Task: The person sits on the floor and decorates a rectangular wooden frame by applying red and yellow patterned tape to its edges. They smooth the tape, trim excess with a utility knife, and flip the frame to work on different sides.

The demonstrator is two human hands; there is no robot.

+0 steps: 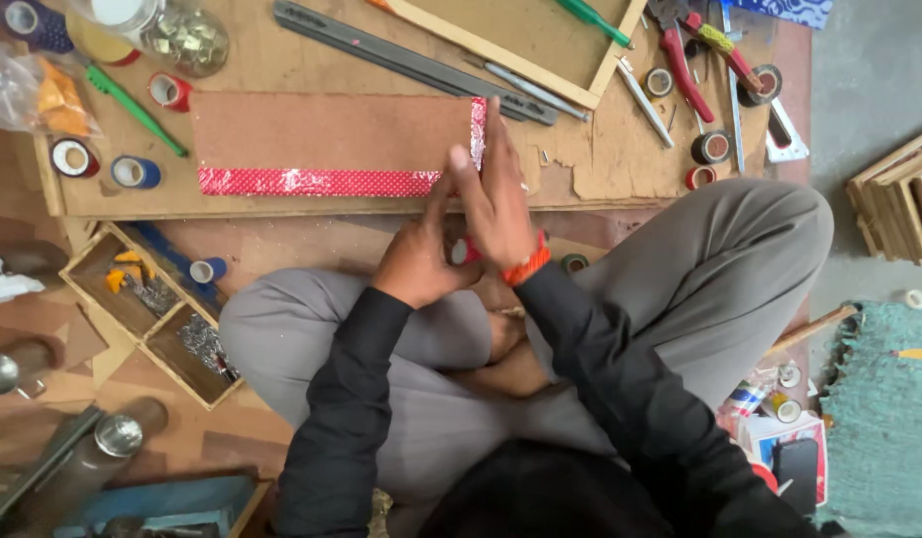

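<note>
We observe the right hand (503,204) stretched flat, fingers straight and pointing far, pressed along the red glitter tape (478,132) at the right end of the brown board (321,130), gripping nothing. The left hand (418,257) sits just near and left of it, thumb raised to the tape's corner; whether it holds anything we cannot tell. A second tape strip (316,181) runs along the board's near edge, leftward from both hands.

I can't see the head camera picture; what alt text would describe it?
A seated, cross-legged person presses the right hand onto shiny red dotted tape edging a brown board, with the left hand just below the corner. Tape rolls, pliers and a wooden frame surround it.
</note>
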